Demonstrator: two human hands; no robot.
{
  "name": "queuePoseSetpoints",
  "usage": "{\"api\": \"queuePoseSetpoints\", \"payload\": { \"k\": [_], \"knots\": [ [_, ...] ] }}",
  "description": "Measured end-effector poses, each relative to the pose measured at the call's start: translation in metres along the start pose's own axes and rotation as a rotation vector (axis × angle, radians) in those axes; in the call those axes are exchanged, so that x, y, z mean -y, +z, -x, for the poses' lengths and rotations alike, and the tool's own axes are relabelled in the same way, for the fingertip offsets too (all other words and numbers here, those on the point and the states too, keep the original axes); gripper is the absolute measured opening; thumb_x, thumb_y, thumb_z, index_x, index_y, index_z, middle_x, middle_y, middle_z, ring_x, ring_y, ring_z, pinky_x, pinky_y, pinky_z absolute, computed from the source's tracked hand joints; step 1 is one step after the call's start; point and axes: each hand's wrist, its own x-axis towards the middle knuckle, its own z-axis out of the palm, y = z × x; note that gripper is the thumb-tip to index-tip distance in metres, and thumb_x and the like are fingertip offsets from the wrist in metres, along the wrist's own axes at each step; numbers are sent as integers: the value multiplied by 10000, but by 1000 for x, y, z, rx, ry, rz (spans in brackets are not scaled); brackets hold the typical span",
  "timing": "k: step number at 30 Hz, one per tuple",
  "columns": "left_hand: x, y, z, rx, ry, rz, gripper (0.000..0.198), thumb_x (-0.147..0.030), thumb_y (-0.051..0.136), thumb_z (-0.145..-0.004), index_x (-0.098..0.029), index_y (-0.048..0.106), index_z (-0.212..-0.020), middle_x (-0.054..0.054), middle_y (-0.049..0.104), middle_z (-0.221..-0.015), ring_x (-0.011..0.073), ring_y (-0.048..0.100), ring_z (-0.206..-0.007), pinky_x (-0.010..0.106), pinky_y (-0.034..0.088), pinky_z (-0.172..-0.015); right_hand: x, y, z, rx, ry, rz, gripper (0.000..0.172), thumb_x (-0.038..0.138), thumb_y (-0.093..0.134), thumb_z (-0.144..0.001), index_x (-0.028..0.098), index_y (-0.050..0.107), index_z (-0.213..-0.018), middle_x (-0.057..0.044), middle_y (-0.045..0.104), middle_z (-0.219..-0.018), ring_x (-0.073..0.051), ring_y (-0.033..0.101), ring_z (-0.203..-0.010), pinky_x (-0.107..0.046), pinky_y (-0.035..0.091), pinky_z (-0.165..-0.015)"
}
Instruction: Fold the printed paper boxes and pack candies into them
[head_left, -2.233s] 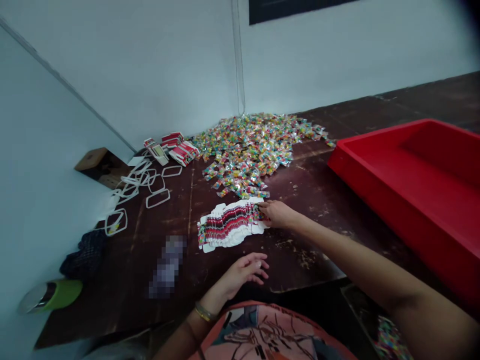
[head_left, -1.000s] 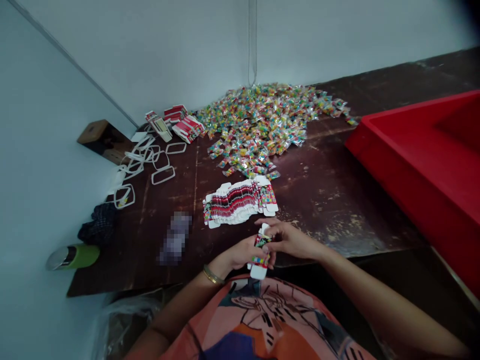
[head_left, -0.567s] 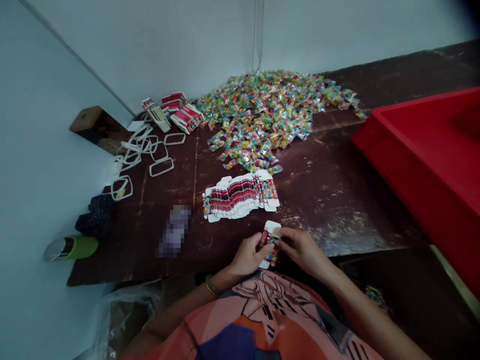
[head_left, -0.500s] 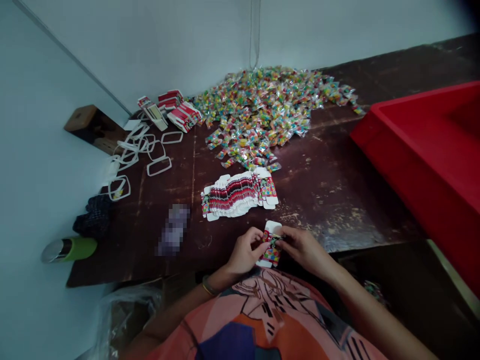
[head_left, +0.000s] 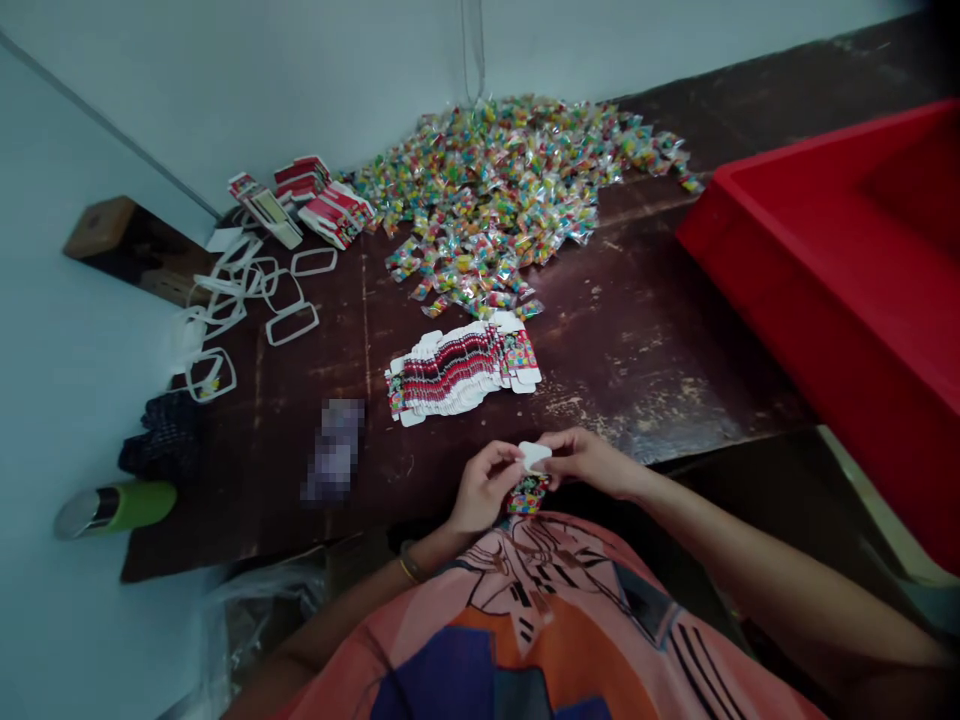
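Close to my body, at the table's front edge, I hold a small printed carton (head_left: 527, 494) with a white flap standing up at its top. My left hand (head_left: 484, 490) grips its left side, thumb and fingers near the flap. On the other side my right hand (head_left: 589, 462) pinches the carton by the flap's edge. Beyond my hands lies a fanned row of flat printed cartons (head_left: 457, 370). A large heap of small clear candy packets (head_left: 495, 190) spreads behind that row, against the wall.
A big red tray (head_left: 787, 230) stands at the right. To the left are white loops (head_left: 292, 322), bundled cartons (head_left: 337, 214), a wooden block (head_left: 135, 245), dark cloth (head_left: 159, 435) and a green bottle (head_left: 135, 507). A blurred purple item (head_left: 335, 450) lies on the table (head_left: 630, 330).
The carton's printed lower flap no longer shows at the bottom. My right hand has shifted up to the top flap. The whole view has tilted and moved slightly.
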Motion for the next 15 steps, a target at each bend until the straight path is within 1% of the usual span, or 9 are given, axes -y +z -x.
{"api": "queuePoseSetpoints", "payload": {
  "k": [1,2,3,4,6,8,9,12,15],
  "knots": [
    [0,2,-2,-1,-77,137,233,-224,620,-684,-182,616,-914,6,615,-771,145,548,-724,251,416,-707,6,3,1,-32,-109,140,234,372,690,-761,140,703,-789,-17,611,-777,-101,555,-657,-226,473,-628],
    [0,3,-5,26,-154,260,328,-186,597,-658,-193,598,-986,2,617,-776,146,555,-725,256,419,-706,12,7,3,-66,-207,263,265,383,627,-820,142,710,-748,-32,619,-803,-117,566,-703,-242,473,-668],
    [0,3,-7,69,-224,354,425,-151,571,-633,-201,578,-1055,4,625,-793,149,564,-733,260,422,-708,15,10,4,-92,-278,357,316,386,565,-869,146,716,-728,-44,628,-828,-131,576,-743,-257,471,-704],
    [-1,2,-8,107,-278,417,499,-125,547,-611,-203,563,-1104,12,636,-823,155,574,-755,266,425,-718,17,14,5,-106,-315,415,346,384,524,-897,152,725,-737,-54,638,-850,-143,585,-773,-271,472,-729],
    [-2,0,-9,155,-335,474,539,-105,521,-592,-191,571,-1121,37,654,-908,173,588,-827,280,429,-755,15,19,5,-115,-319,450,304,379,533,-896,173,745,-826,-60,656,-877,-161,606,-806,-287,482,-747],
    [-2,-3,-8,166,-358,497,493,-116,516,-599,-171,605,-1081,58,660,-987,195,589,-898,293,430,-790,10,21,3,-122,-304,451,232,362,596,-858,201,746,-933,-58,669,-909,-173,622,-839,-293,492,-761],
    [-3,-4,-8,168,-363,502,473,-123,518,-608,-162,617,-1069,67,661,-1015,205,588,-928,298,429,-806,7,21,1,-133,-302,453,221,354,612,-848,212,744,-954,-56,672,-913,-173,626,-842,-293,495,-764],
    [-1,-6,-7,193,-356,523,485,-131,531,-639,-159,619,-1115,79,655,-1084,218,581,-998,305,419,-847,1,21,-3,-203,-318,469,192,334,616,-849,223,752,-927,-51,674,-891,-170,626,-837,-292,494,-770],
    [4,-10,-4,296,-357,542,542,-127,567,-667,-184,579,-1206,78,636,-1145,215,579,-1030,310,412,-877,-4,21,-1,-257,-333,483,188,311,600,-862,217,749,-927,-55,661,-888,-168,617,-828,-292,500,-753]
  ]
}}
